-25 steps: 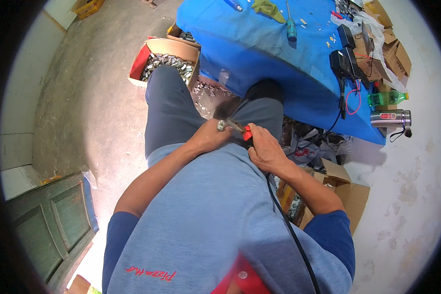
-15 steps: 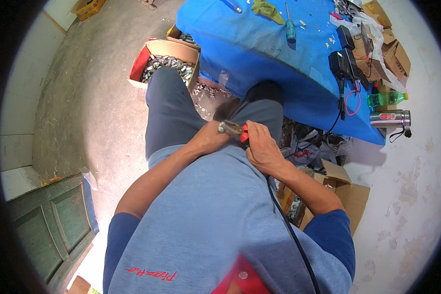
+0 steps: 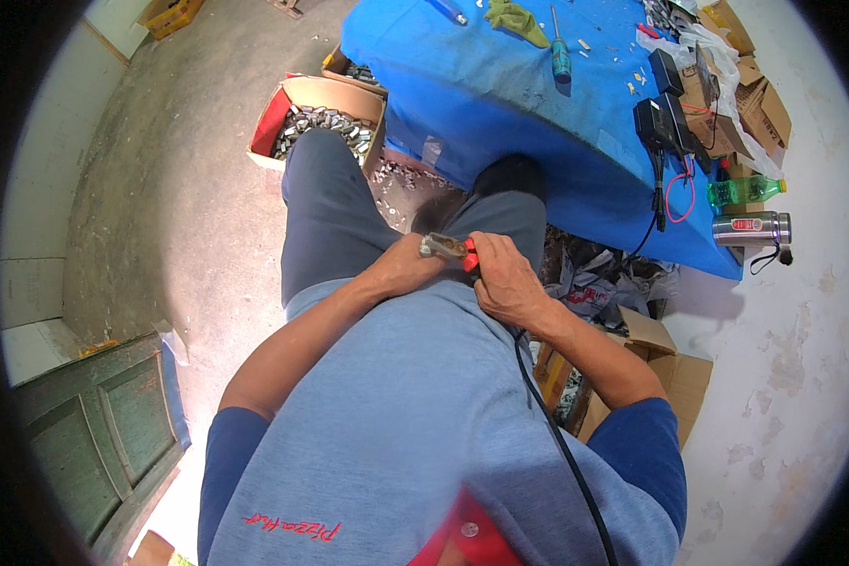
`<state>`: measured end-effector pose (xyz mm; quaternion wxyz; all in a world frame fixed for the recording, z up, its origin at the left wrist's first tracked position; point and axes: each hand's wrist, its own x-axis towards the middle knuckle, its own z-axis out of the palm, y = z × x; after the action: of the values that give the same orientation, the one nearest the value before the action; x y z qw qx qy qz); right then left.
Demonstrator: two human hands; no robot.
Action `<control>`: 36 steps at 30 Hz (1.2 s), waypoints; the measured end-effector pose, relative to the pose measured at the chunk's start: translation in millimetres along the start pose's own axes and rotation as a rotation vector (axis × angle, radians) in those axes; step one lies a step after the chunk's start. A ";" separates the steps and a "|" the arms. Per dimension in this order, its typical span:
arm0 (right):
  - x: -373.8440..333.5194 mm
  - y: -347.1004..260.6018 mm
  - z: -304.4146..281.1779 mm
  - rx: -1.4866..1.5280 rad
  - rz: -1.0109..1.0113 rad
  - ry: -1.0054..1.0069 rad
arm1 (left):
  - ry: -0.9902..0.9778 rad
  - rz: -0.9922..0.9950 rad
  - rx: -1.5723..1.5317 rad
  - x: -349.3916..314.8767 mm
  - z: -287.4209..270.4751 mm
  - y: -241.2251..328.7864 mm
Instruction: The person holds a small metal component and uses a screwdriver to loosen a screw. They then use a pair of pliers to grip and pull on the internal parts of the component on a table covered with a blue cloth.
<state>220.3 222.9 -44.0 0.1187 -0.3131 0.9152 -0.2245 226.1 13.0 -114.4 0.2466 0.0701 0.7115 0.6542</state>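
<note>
In front of my lap, my right hand (image 3: 509, 283) is closed around the red handles of a pair of pliers (image 3: 455, 249). The pliers' metal jaws point left, toward my left hand (image 3: 406, 266). Its fingers are curled shut right beside the jaws, on a small silvery metal piece (image 3: 427, 246) at the jaw tips. The piece is too small to make out its kind, and my fingers partly hide it.
Beyond my left knee stands a cardboard box (image 3: 330, 91) of small metal parts. A blue-covered table (image 3: 462, 94) carries a screwdriver (image 3: 560, 61), a green cloth (image 3: 517, 21) and black power adapters (image 3: 665, 123). At its right are a green bottle (image 3: 740, 191) and a steel flask (image 3: 750, 229).
Both hands stay nearly in place around the pliers. The right hand has shifted very slightly; nothing else has visibly moved.
</note>
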 end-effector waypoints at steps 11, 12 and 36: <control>7.1 -5.9 -6.5 -0.050 -0.026 0.007 | -0.063 0.011 -0.072 -0.9 -1.6 1.8; 8.3 -5.0 -6.5 -0.055 -0.048 0.014 | -0.069 0.013 -0.088 -1.5 -2.1 3.3; 1.7 0.3 -2.0 0.049 -0.065 0.106 | 0.058 -0.015 -0.037 -8.8 -0.5 9.6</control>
<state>218.1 222.7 -42.6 0.0706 -0.3271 0.9038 -0.2669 231.4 10.1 -102.8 0.2321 0.0409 0.7067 0.6672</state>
